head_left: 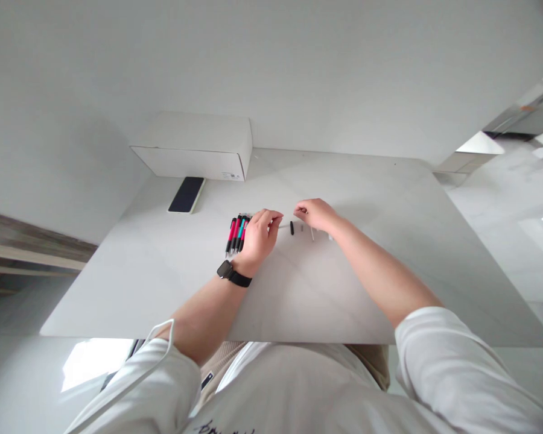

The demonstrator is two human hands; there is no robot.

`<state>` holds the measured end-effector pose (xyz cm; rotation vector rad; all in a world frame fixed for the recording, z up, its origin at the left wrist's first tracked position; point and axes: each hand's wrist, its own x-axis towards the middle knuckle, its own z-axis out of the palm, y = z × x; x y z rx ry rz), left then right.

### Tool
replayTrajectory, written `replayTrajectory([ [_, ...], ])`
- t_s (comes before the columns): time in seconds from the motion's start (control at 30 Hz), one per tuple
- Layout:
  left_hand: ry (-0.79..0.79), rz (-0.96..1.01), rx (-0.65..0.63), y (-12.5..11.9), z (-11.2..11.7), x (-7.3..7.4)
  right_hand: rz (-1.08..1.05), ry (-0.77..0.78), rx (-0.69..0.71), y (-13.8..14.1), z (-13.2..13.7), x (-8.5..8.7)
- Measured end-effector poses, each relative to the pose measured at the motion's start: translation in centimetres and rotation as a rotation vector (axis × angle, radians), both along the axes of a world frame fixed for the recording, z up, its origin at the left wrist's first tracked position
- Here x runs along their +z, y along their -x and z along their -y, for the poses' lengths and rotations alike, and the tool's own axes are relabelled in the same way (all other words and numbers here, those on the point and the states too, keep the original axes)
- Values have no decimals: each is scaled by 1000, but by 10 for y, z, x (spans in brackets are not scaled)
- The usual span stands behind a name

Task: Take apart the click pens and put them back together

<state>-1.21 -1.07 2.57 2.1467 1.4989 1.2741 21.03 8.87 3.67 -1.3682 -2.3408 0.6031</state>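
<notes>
My left hand is over the table just right of a row of click pens with red, teal and black barrels, covering part of the row. Its thumb and index finger come together in a pinch; whatever is between them is too small to name. Facing it, my right hand is curled with its fingertips pressed together, and what it holds cannot be made out. Below the gap between the hands lie a small black tube, a tiny grey piece, a thin white stick and a small clear piece.
A white box stands at the back left against the wall. In front of it lies a smartphone. The white marbled table has its front edge close to my body. A black watch is on my left wrist.
</notes>
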Motion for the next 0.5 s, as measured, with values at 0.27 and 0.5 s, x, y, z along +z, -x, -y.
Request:
replayTrajectory([
  [0.27,33,31,-192,-8,12,-3,-382,-10,-59,-36,59,45],
  [0.5,164,-176,-475,-15,22,5,-546,422,52,-54,113,6],
])
